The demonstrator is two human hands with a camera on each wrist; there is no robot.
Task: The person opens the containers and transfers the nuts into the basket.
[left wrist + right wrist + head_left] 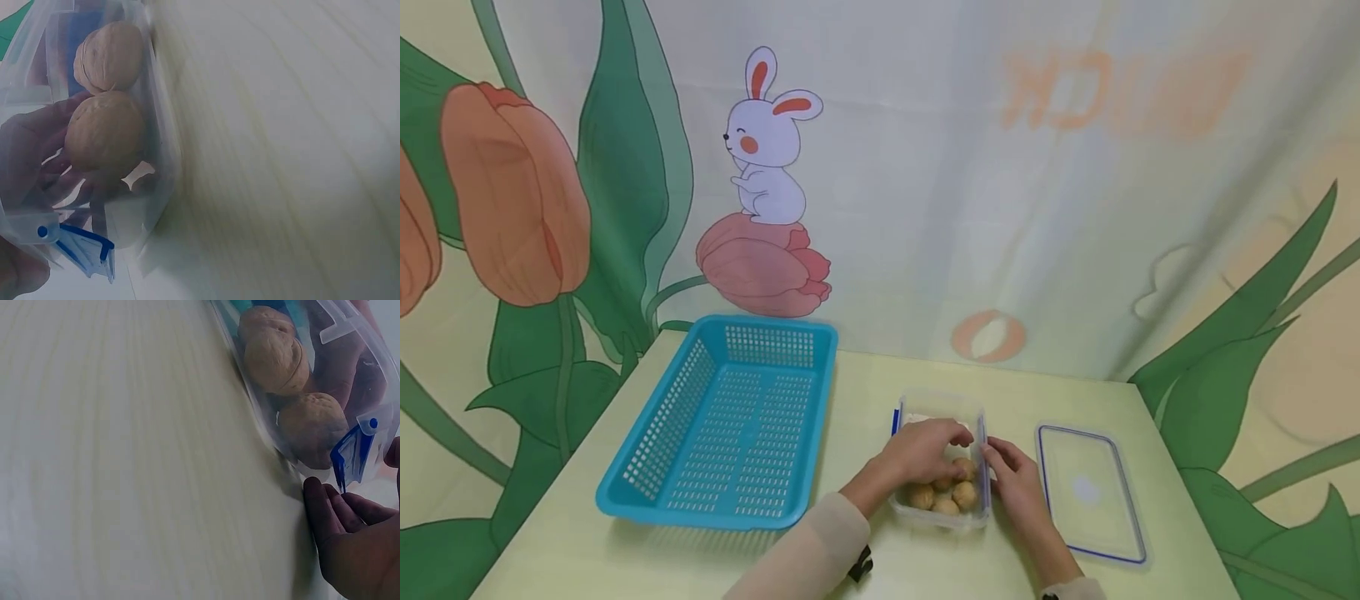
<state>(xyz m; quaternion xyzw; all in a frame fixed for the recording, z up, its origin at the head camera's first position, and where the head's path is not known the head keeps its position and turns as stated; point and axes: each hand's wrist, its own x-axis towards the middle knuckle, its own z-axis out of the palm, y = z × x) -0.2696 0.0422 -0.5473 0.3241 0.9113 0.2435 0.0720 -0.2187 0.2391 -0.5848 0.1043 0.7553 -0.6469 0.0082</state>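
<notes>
A clear plastic box (942, 521) with blue latches stands on the table and holds several walnuts (964, 497). My left hand (921, 450) reaches over its left rim, its thumb at one walnut and its fingers spread apart from the thumb. Through the clear wall in the left wrist view, the fingers show behind a walnut (106, 131). My right hand (1017, 482) rests at the outside of the box's right wall, fingertips against it. The right wrist view has those fingers (317, 497) just below a hanging blue latch (355, 453).
A blue perforated basket (822, 400) stands to the left of the box. To the right lies a clear lid with a blue seal (1093, 492). Behind the pale table (1015, 392) hangs a curtain printed with tulips and a rabbit (887, 208).
</notes>
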